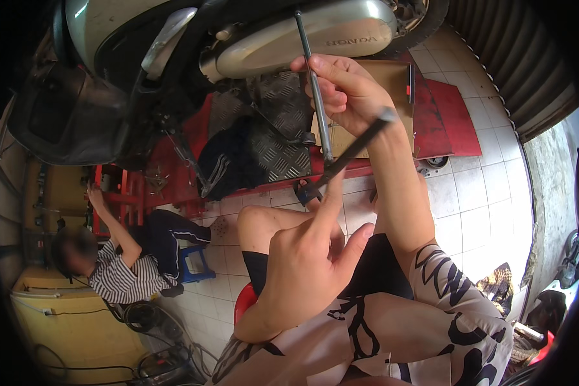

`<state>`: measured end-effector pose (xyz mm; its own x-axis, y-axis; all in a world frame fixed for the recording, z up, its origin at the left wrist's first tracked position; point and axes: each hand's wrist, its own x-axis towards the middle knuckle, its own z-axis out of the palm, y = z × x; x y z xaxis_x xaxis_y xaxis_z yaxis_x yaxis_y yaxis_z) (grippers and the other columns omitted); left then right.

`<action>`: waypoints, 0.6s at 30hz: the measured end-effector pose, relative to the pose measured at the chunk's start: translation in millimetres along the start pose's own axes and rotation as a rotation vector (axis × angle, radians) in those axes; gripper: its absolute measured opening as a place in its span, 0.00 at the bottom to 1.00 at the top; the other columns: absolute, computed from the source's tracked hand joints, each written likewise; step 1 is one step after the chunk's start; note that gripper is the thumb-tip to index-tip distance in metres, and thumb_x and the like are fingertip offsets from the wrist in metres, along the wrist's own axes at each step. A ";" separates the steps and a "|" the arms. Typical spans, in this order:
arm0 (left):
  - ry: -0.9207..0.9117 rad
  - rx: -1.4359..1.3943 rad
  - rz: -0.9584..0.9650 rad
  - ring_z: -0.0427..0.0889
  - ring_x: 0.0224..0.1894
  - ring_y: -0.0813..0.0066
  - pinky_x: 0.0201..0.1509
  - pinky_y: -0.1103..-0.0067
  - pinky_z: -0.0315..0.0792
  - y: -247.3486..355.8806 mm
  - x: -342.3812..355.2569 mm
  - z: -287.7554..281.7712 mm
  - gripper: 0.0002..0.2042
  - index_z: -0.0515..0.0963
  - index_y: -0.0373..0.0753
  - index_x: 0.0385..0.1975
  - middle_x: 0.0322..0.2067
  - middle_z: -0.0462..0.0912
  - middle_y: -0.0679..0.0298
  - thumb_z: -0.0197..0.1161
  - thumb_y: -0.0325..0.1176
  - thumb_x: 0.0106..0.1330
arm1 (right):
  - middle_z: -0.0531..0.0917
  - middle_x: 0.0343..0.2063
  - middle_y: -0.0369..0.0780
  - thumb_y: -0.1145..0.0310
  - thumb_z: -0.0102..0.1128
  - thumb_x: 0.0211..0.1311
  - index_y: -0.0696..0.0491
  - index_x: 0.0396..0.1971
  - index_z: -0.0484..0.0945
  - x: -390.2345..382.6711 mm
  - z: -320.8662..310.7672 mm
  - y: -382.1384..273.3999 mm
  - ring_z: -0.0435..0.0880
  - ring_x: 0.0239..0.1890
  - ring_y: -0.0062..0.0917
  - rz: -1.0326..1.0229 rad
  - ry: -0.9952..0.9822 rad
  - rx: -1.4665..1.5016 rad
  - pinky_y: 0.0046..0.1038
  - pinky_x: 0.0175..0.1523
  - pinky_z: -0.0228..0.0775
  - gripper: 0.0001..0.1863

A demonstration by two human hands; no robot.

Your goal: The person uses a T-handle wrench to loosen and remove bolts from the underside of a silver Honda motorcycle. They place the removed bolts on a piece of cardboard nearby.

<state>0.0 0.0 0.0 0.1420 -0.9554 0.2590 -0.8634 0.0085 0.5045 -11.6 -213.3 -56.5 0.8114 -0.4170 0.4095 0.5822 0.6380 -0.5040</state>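
Note:
My right hand [341, 90] is closed around a long steel tool shaft [321, 122], whose upper end reaches up in front of the motorbike's silver side cover [251, 51]. A dark handle [360, 141], blurred at its raised end, crosses the shaft's lower end at an angle. Below them, my left hand [309, 270] has its index finger stretched up to the handle's lower end, apparently touching it, with the thumb spread out and the other fingers curled and partly hidden.
The motorbike stands on a red lift platform [450, 116] with checkered metal plates and cardboard [399, 141]. At left, another person [128, 270] sits on a blue stool [196, 264] by red metal framework. Cables lie lower left. A corrugated shutter [495, 58] borders the right.

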 end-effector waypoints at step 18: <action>0.095 -0.122 0.185 0.66 0.14 0.86 0.20 0.88 0.61 -4.9 13.8 3.9 0.38 0.52 0.25 0.66 0.15 0.76 0.68 0.66 0.26 0.57 | 0.71 0.16 0.29 0.65 0.55 0.67 0.64 0.42 0.75 4.6 0.4 0.5 0.61 0.17 0.09 -0.056 0.075 -0.045 0.13 0.22 0.53 0.15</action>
<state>4.3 -14.4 -2.1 0.0370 -0.9021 0.4299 -0.8151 0.2216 0.5352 -7.6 -214.7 -54.6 0.7782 -0.4994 0.3807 0.6269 0.5831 -0.5166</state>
